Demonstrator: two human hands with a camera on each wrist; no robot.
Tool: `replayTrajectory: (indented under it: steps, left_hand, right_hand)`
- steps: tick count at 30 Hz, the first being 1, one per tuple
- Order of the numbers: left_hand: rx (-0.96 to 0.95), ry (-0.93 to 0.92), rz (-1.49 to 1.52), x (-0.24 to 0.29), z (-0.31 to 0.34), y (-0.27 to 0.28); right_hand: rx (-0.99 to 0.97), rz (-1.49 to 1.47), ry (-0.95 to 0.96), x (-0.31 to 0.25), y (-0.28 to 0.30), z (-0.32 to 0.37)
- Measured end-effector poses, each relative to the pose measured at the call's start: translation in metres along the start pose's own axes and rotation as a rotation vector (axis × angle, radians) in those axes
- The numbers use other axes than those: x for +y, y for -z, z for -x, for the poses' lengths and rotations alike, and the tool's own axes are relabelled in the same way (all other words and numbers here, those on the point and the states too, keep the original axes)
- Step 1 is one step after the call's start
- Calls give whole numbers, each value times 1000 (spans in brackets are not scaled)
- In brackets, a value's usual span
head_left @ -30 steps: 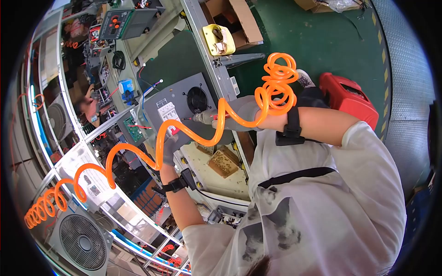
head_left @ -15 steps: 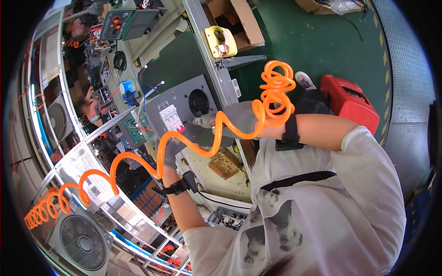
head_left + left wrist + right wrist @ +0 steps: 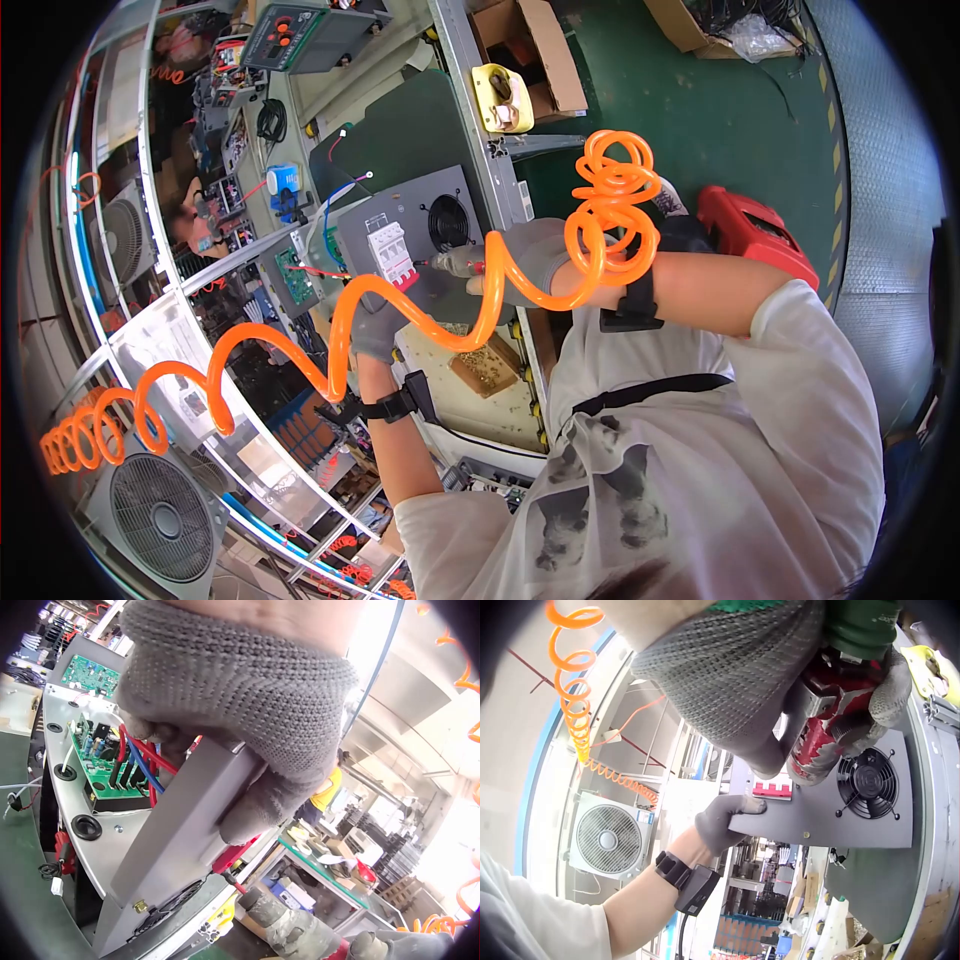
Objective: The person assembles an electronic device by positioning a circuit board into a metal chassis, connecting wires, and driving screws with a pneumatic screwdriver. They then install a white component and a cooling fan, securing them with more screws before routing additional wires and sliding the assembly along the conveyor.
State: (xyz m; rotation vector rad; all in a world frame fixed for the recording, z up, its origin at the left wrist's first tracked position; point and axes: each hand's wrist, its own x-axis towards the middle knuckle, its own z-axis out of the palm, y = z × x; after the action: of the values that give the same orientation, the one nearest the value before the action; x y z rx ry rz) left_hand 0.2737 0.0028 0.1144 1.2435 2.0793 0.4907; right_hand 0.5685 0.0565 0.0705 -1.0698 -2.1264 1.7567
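My gloved left hand (image 3: 232,697) grips the edge of a grey metal panel (image 3: 176,817), its thumb on the outer face. A white circuit breaker (image 3: 390,250) with red levers sits in that panel, close by the left hand. Beside the breaker is a round black fan grille (image 3: 868,782). My gloved right hand (image 3: 530,255) holds a worn red and green power screwdriver (image 3: 829,720), fingers wrapped round its body. In the head view its bit points at the panel right beside the breaker's red end. Red and blue wires (image 3: 142,761) and a green circuit board (image 3: 105,769) lie behind the panel.
A coiled orange air hose (image 3: 345,320) hangs across the hands in the head view. A yellow bin (image 3: 502,98) stands at the bench edge, near a cardboard box (image 3: 545,55). Below the panel lies a wooden tray of small parts (image 3: 487,370). Another person (image 3: 326,791) stands far off.
The head view has shifted, carrying the bench rightward in it. The breaker's red end, partly covered by the left hand before, now shows fully. The screwdriver's tip stays close beside the breaker.
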Motion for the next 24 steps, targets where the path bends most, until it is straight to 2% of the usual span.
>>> replayTrajectory:
  steps: [1,2,7,8,9,11,13,15,17,21,22,23,24]
  left_hand:
    - [0,-4,3,0,-7,-4]
    - [-2,-8,4,0,-7,-5]
    - [2,-25,12,0,-8,-12]
    - [-8,5,-68,0,-8,-8]
    - [3,4,-66,0,-8,-6]
    - [32,148,-53,-3,-9,-8]
    - [78,175,-72,-3,-9,-9]
    - [7,54,-135,-26,-20,-2]
    - [4,19,-81,-37,-24,-1]
    - [-12,8,-77,-29,-28,-6]
    - [-21,-105,-160,-23,-25,-9]
    - [15,-264,-89,-57,-33,-8]
    - [24,-173,-130,-105,-53,-6]
  right_hand:
    - [-51,32,68,11,-11,-8]
    - [43,-59,83,13,-19,-10]
    - [9,-70,44,19,-26,-12]
    - [2,-71,38,18,-26,-11]
    - [-4,-71,33,17,-26,-11]
    - [-12,-72,16,16,-25,-10]
    - [-18,-75,-7,15,-24,-10]
    - [-23,-77,-29,14,-22,-9]
    - [-27,-79,-46,13,-21,-9]
    - [-27,-62,-73,11,-18,-10]
    - [-25,-51,-75,10,-18,-10]
    - [-24,-38,-73,10,-17,-10]
    - [-99,65,-155,7,-19,-16]
